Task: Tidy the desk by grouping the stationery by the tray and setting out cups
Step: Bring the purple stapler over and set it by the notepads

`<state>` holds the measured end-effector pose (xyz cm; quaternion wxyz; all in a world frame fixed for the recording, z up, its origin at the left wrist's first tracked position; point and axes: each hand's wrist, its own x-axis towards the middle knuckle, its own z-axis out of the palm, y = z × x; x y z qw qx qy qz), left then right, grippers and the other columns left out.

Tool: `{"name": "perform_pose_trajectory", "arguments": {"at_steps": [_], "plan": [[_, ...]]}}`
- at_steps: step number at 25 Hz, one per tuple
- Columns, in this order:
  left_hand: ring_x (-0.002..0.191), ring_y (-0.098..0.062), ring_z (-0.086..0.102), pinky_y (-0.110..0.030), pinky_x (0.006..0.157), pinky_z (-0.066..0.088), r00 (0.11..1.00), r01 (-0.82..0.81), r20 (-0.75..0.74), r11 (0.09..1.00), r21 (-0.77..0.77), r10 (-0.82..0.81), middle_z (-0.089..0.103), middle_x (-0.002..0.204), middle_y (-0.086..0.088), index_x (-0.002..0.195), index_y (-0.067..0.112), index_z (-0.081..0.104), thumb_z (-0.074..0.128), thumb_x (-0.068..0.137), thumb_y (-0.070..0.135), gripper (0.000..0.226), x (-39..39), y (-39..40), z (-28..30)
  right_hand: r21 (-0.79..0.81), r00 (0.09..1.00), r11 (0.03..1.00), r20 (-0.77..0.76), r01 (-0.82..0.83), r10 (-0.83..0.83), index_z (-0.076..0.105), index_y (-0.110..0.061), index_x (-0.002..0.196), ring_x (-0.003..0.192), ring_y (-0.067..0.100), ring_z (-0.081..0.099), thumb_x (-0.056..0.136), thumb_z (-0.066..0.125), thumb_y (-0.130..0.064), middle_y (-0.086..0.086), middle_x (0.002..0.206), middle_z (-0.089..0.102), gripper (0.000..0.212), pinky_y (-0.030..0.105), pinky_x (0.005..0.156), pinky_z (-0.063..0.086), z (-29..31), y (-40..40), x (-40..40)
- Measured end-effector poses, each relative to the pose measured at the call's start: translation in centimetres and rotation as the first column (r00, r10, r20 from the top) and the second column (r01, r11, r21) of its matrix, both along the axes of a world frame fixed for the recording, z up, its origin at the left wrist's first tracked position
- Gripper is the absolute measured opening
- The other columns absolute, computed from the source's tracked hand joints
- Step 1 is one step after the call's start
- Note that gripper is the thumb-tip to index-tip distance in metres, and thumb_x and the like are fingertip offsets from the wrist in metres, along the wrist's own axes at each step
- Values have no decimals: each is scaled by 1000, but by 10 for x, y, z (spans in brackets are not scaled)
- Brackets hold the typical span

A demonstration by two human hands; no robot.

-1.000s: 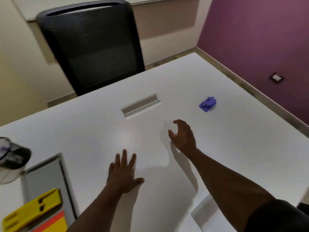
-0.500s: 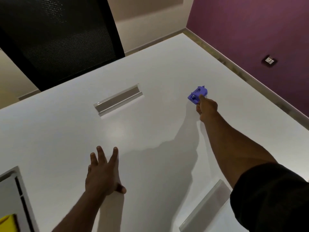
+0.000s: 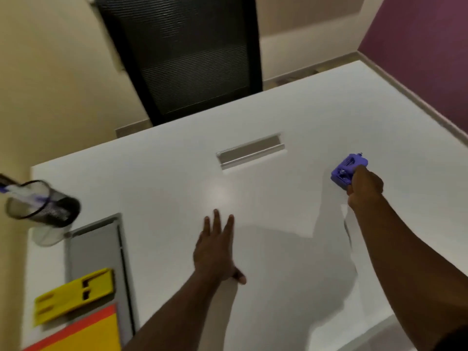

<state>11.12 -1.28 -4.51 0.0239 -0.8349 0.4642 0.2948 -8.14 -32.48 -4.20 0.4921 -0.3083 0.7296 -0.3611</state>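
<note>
My right hand [image 3: 364,184] is closed around a small purple stapler [image 3: 347,170] and holds it just above the white desk [image 3: 291,117] at the right. My left hand [image 3: 215,249] lies flat on the desk near the middle, fingers spread, holding nothing. A grey tray [image 3: 98,244] sits at the left front with a yellow plastic piece [image 3: 73,295] on it and an orange and yellow pad [image 3: 86,333] at its near end. A black mesh pen cup [image 3: 41,203] with pens stands beside the tray's far end.
A black mesh office chair [image 3: 182,54] stands behind the desk's far edge. A metal cable slot [image 3: 250,152] is set into the desk top. A purple wall [image 3: 425,41] runs along the right side.
My right hand reached out to the purple stapler, closed on it and lifted it. The view swung back left, so the tray and pen cup show again. My left hand stayed flat.
</note>
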Motion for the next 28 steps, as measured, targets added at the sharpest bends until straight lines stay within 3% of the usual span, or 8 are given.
{"name": "perform_pose_trajectory", "arguments": {"at_steps": [3, 6, 9, 11, 14, 17, 22, 28], "plan": [[152, -27, -1, -39, 122, 13, 1000, -6, -25, 994, -106, 3, -5, 164, -7, 155, 18, 8, 83, 50, 62, 137, 11, 15, 8, -5, 918, 927, -141, -374, 370, 56, -20, 66, 80, 27, 59, 75, 50, -25, 5, 83, 61, 12, 42, 74, 49, 5, 82, 57], [149, -23, 20, -40, 121, 10, 999, -3, 32, 982, -191, 9, 20, 162, -7, 149, 12, 29, 74, 70, 57, 101, 35, 44, 18, -20, 789, 798, -163, -603, 592, 57, -20, 68, 71, 22, 53, 81, 51, -26, 6, 80, 60, 15, 34, 63, 42, 10, 160, 106], [134, -24, 45, -41, 118, 19, 965, -195, 104, 924, -329, 241, 50, 146, -9, 141, 13, 45, 61, 79, 62, 81, 78, 103, 33, -64, 667, 665, -137, -744, 732, 61, -18, 76, 68, 20, 53, 86, 53, -22, 5, 80, 63, 13, 29, 56, 39, 11, 223, 154], [118, -28, 57, -40, 108, 36, 856, -395, 157, 819, -416, 492, 64, 128, -10, 131, 13, 56, 53, 88, 56, 61, 115, 154, 41, -77, 540, 535, -150, -841, 828, 64, -17, 83, 73, 21, 57, 86, 54, -22, 4, 81, 65, 11, 30, 62, 42, 13, 258, 189], [129, -31, 50, -38, 107, 37, 621, -736, 73, 613, -287, 780, 53, 142, -13, 139, 11, 49, 42, 99, 42, 51, 168, 226, 46, -121, 325, 306, -202, -944, 924, 65, -19, 88, 73, 14, 58, 89, 52, -25, 0, 84, 66, 13, 25, 60, 41, 17, 299, 242], [142, -29, 35, -37, 115, 27, 546, -837, -95, 547, -21, 832, 35, 156, -11, 148, 11, 36, 29, 101, 47, 59, 203, 264, 40, -143, 99, 58, -300, -988, 949, 65, -13, 98, 79, 19, 58, 92, 49, -24, 6, 93, 68, 19, 27, 64, 39, 16, 333, 297], [130, -34, 45, -41, 107, 33, 600, -789, -114, 609, 85, 792, 45, 145, -20, 132, 4, 50, 23, 102, 38, 53, 218, 273, 30, -132, -125, -187, -374, -973, 919, 62, -8, 107, 84, 22, 57, 94, 51, -23, 14, 104, 69, 23, 26, 72, 37, 4, 377, 367], [131, -33, 43, -39, 106, 34, 676, -720, -55, 674, 167, 735, 40, 148, -20, 132, 7, 48, 18, 104, 28, 46, 222, 276, 23, -74, -230, -282, -404, -957, 885, 61, -9, 105, 77, 14, 54, 95, 52, -29, 14, 99, 69, 24, 17, 56, 36, -18, 405, 394]]}}
